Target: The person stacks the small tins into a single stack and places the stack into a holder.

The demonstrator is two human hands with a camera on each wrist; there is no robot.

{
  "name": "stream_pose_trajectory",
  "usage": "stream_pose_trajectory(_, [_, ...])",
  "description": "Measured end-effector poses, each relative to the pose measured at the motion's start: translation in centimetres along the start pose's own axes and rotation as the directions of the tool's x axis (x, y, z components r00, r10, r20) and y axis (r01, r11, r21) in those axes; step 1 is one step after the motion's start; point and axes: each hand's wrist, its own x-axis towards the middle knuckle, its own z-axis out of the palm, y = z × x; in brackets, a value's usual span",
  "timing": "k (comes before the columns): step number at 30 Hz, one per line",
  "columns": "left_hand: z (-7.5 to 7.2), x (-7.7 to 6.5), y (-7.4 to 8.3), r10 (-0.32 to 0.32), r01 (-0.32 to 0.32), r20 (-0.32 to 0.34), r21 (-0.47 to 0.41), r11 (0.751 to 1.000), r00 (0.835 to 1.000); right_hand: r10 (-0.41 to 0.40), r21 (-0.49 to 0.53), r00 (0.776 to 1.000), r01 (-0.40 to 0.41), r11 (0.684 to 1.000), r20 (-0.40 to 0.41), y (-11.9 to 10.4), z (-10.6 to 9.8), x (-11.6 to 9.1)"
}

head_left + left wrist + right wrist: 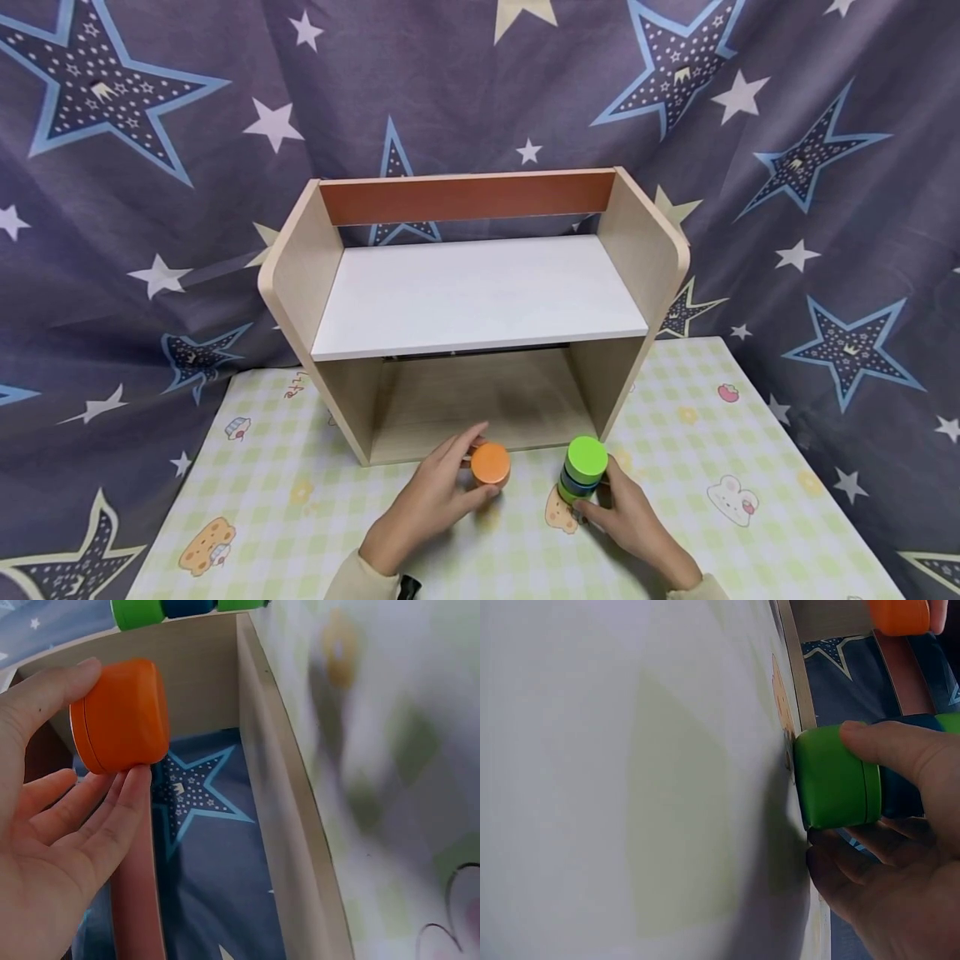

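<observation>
My left hand [427, 498] holds a small round orange container [491, 464] between thumb and fingers, just in front of the shelf unit. In the left wrist view, a thin seam runs round that orange container [124, 716]. To the right, my right hand [628, 512] grips an upright stack of small round containers [585, 461]. Its top is green, the middle dark blue, and the bottom green container [832, 776] appears to rest on the tabletop. The thumb of the right hand [900, 877] presses against the side of the stack, whose upper end is cut off there.
A two-level shelf unit [480, 292] stands behind both hands, with a white upper board, wooden sides and a reddish-brown back rail [472, 197]. Checked cloth [277, 500] with cartoon prints covers the table. A dark star-patterned curtain [465, 83] hangs behind and at both sides.
</observation>
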Motion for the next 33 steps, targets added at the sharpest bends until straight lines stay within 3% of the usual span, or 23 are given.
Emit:
stream_pose_trajectory(24, [0.4, 3.6, 2.3, 0.047, -0.048, 0.043, 0.019, 0.999, 0.998, 0.005, 0.008, 1.0, -0.005, 1.0, 0.0, 0.1, 0.0, 0.1])
stream_pose_trajectory(33, [0.7, 4.6, 3.0, 0.075, -0.074, 0.067, -0.011, 0.997, 0.995, 0.005, 0.012, 1.0, -0.005, 1.0, -0.006, 0.0, 0.0, 0.1])
